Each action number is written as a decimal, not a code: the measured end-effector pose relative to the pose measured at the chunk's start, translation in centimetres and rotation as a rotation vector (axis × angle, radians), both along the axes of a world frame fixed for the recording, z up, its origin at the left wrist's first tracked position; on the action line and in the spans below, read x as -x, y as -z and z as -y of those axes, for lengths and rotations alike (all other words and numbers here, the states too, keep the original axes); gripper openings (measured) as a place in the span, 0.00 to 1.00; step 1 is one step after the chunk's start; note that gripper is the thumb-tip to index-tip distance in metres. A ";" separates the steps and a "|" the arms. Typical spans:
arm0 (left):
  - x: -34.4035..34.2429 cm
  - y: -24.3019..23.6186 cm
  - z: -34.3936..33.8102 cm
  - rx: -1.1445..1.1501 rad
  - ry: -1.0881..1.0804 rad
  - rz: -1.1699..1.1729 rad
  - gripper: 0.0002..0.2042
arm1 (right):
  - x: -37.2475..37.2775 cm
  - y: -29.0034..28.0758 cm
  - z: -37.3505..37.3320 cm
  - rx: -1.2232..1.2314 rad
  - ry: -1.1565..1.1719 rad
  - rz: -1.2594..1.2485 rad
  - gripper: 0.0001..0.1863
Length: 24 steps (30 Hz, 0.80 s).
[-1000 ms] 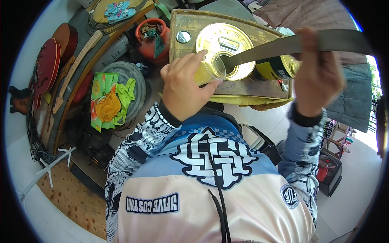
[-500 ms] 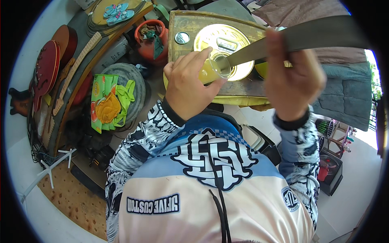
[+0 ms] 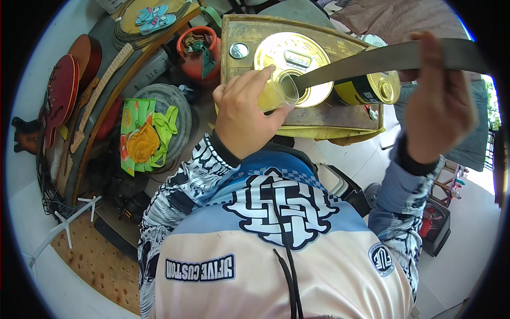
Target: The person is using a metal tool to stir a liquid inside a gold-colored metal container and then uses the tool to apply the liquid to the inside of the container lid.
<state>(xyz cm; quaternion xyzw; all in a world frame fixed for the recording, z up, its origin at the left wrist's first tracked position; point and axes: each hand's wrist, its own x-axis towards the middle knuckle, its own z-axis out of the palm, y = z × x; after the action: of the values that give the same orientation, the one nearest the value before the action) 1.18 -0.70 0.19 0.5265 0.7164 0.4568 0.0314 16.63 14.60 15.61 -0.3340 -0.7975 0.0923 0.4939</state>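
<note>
My left hand is wrapped round a clear cup with something yellowish in it, tilted with its mouth to the right. A long flat grey strip crosses the tray from the right, its tapering left end at the cup's mouth; whether it touches the rim I cannot tell. My right hand, slightly blurred, grips this strip towards its right end, fingers over the top. Behind the cup is a large shiny gold tin, seen from its round end. A dark-labelled gold can lies on its side beneath the strip.
The items rest on a wooden tray with a small round silver-rimmed disc. To the left stand a red pot, a round grey stool bearing a green bag, and a bench with guitar bodies and a neck.
My right hand has moved to the right along with the strip, drawing its end back from inside the cup to the mouth. The can on its side now shows. My left hand barely moved.
</note>
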 end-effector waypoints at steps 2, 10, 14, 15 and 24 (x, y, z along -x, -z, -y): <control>0.0 -0.1 0.2 0.011 -0.019 -0.005 0.30 | -2.6 -5.8 -3.7 -0.516 -0.126 0.405 0.10; -0.3 0.2 -0.1 0.041 0.007 0.090 0.32 | 2.4 1.7 2.5 -0.074 -0.182 -0.054 0.07; -0.2 0.3 -0.1 0.018 -0.004 0.097 0.32 | 3.2 6.2 2.1 -0.141 -0.360 0.070 0.07; -0.2 0.3 0.0 0.029 -0.003 0.112 0.32 | 3.2 7.5 2.1 -0.137 -0.362 0.068 0.07; 0.2 0.2 0.4 -0.005 -0.023 0.011 0.31 | 2.0 5.8 0.9 0.010 -0.227 -0.035 0.07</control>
<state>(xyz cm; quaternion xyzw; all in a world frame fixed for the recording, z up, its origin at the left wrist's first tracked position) 0.95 -1.09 0.01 0.5158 0.7210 0.4618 0.0291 14.62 13.74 9.83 -0.2423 -0.8208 0.1578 0.4925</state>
